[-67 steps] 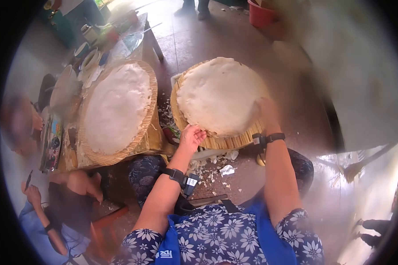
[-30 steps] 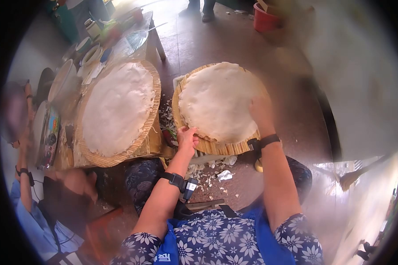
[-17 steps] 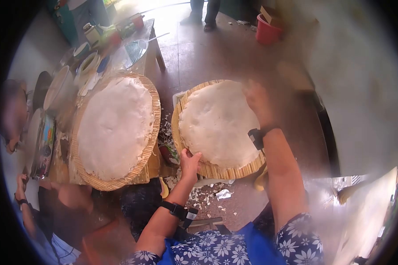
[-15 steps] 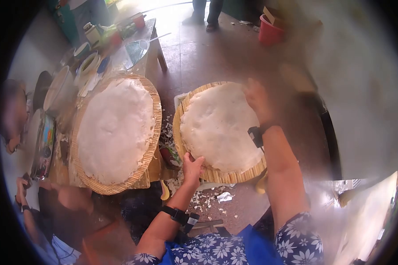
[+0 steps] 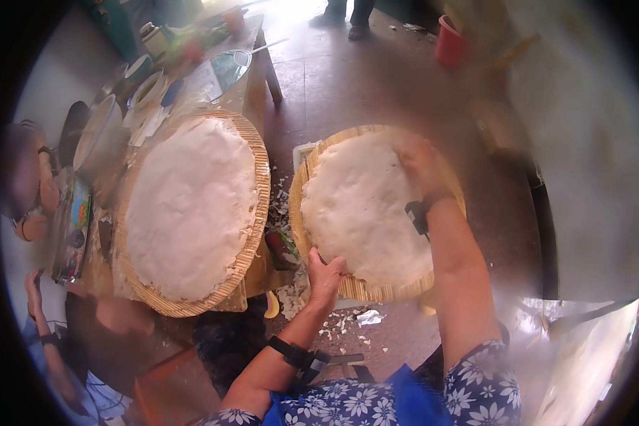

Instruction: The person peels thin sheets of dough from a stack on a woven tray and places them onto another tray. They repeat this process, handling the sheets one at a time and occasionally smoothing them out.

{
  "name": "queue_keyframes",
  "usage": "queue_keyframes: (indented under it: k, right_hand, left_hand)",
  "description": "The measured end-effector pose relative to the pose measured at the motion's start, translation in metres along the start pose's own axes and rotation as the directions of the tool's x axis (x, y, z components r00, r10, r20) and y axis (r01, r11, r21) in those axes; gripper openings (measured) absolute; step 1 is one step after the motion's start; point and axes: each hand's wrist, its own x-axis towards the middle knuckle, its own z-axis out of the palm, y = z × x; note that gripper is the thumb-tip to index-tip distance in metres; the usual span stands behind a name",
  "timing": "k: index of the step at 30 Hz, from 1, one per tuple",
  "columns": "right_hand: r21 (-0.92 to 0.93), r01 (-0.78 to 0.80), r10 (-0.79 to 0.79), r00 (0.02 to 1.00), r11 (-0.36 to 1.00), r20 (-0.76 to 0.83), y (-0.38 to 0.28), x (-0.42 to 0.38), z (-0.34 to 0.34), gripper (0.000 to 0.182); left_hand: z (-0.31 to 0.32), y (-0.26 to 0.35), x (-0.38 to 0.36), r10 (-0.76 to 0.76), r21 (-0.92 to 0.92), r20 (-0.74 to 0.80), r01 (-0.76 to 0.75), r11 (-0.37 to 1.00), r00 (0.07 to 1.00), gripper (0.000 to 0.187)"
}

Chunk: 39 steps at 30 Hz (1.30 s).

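A round tray of straw-coloured slats [image 5: 378, 290] is in front of me, covered by a wide sheet of white, dough-like material [image 5: 355, 209]. My left hand [image 5: 326, 275] grips the tray's near-left rim, thumb on top and the other fingers partly hidden below. Over the far right part of the white sheet, my right hand [image 5: 420, 167] lies with its fingers on the surface; haze softens their outline. To the left, a second slatted tray [image 5: 261, 167] bears a similar white sheet [image 5: 188, 206] and rests on the table.
Bowls [image 5: 148, 91] and a strainer [image 5: 240, 58] stand along the table [image 5: 252, 85]. White scraps [image 5: 342, 332] litter the floor. A red bucket [image 5: 449, 44] stands at the back. Another person's hand [image 5: 34, 291] shows at left, and a person's legs [image 5: 358, 18] at the top.
My right hand has moved from the tray's far right edge inward onto the white sheet. My left hand still holds the rim. The whole view has shifted slightly.
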Motion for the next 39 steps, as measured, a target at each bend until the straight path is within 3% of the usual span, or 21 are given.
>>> queue_keyframes:
  k: [3, 6, 9, 12, 15, 18, 21, 25, 28, 30, 32, 34, 39]
  right_hand:
    - [-0.100, -0.090, 0.083, 0.994, 0.991, -0.072, -0.020, -0.007, -0.016, 0.035]
    - [-0.174, 0.022, -0.051, 0.985, 0.985, -0.167, -0.033, -0.026, -0.034, 0.027]
    - [-0.136, 0.203, -0.219, 0.970, 0.970, -0.109, -0.045, -0.065, -0.063, 0.021]
    - [-0.127, 0.183, -0.179, 0.983, 0.975, 0.039, -0.065, -0.095, -0.100, 0.021]
    - [0.064, 0.161, -0.160, 0.987, 0.985, -0.025, -0.082, -0.126, -0.124, 0.021]
    - [0.228, 0.349, -0.326, 0.936, 0.909, -0.135, -0.093, -0.152, -0.124, 0.025]
    - [0.518, 0.257, -0.292, 0.956, 0.816, -0.014, -0.123, -0.176, -0.119, 0.025]
    - [0.793, -0.007, -0.235, 0.953, 0.609, 0.190, -0.182, -0.207, -0.119, 0.024]
    - [0.921, -0.150, -0.275, 0.926, 0.359, 0.258, -0.216, -0.223, -0.113, 0.025]
    - [0.944, -0.206, -0.320, 0.904, 0.257, 0.284, -0.232, -0.225, -0.106, 0.025]
    - [0.945, -0.256, -0.340, 0.886, 0.206, 0.314, -0.249, -0.227, -0.104, 0.029]
    - [0.932, -0.315, -0.298, 0.885, 0.178, 0.357, -0.269, -0.232, -0.109, 0.032]
    - [0.921, -0.368, -0.289, 0.875, 0.127, 0.389, -0.287, -0.228, -0.104, 0.043]
  left_hand:
    - [0.000, 0.001, -0.002, 0.017, 0.023, -0.005, -0.016, 1.000, 1.000, 0.065]
    - [0.001, -0.007, 0.003, 0.057, 0.000, -0.068, -0.057, 0.998, 0.996, 0.060]
    - [0.000, -0.001, -0.002, 0.041, 0.072, -0.077, -0.036, 0.997, 0.996, 0.060]
    - [-0.006, -0.012, 0.006, 0.026, 0.028, -0.046, -0.024, 0.999, 0.999, 0.058]
    - [-0.013, -0.008, -0.005, 0.152, 0.020, -0.057, -0.151, 0.988, 0.987, 0.052]
    - [-0.020, 0.019, -0.039, 0.160, -0.004, -0.002, -0.160, 0.987, 0.987, 0.050]
    - [-0.036, 0.017, -0.037, 0.321, -0.016, 0.145, -0.322, 0.947, 0.936, 0.054]
    - [-0.083, 0.084, -0.113, 0.394, -0.283, 0.278, -0.317, 0.905, 0.876, 0.047]
    - [-0.142, 0.112, -0.129, 0.487, -0.405, 0.035, -0.433, 0.805, 0.873, 0.049]
    - [-0.190, 0.114, -0.109, 0.522, -0.393, -0.215, -0.562, 0.727, 0.825, 0.050]
    - [-0.235, 0.116, -0.103, 0.465, -0.435, -0.363, -0.588, 0.682, 0.807, 0.051]
    - [-0.269, 0.118, -0.101, 0.438, -0.410, -0.448, -0.614, 0.674, 0.780, 0.050]
    - [-0.319, 0.120, -0.077, 0.404, -0.502, -0.399, -0.564, 0.655, 0.823, 0.053]
